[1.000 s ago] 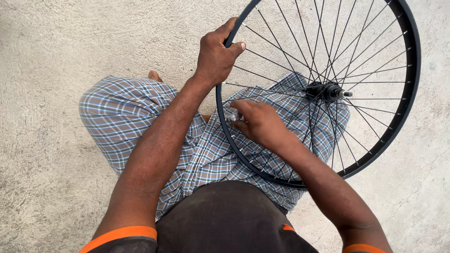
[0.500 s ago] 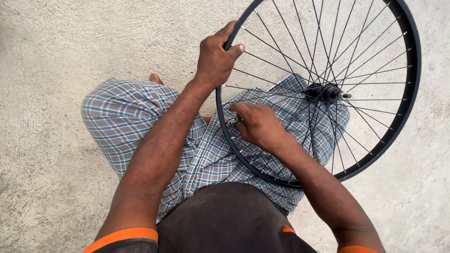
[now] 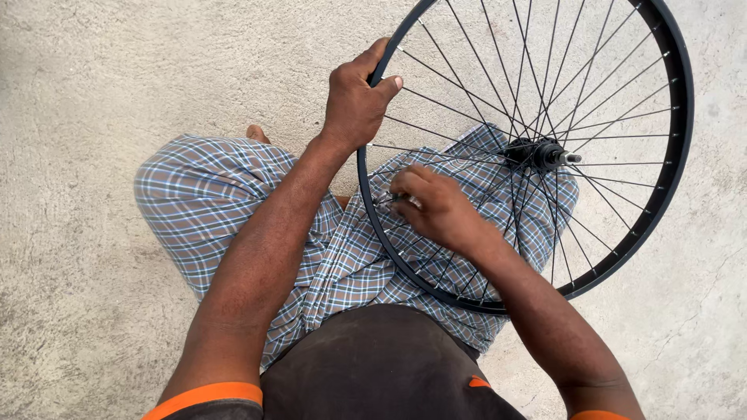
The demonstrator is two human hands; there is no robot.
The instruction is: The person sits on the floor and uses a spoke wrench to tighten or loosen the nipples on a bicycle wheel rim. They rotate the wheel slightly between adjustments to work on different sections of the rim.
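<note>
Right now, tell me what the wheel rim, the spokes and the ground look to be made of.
Wheel rim: likely metal, painted or coated matte black, smooth and thin-walled.
Spokes: thin metal wire, dark, with slight glints.
Ground: concrete or cement by its look, pale grey, rough and grainy, with hairline cracks.

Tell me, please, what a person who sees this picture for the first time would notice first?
A large black bicycle wheel with thin spokes fills the upper right, its hub over the person's checked-cloth lap. The left hand grips the rim at its upper left, while the right hand pinches a small metal piece among the spokes near the rim's left side. The person sits on rough pale concrete ground.
</note>
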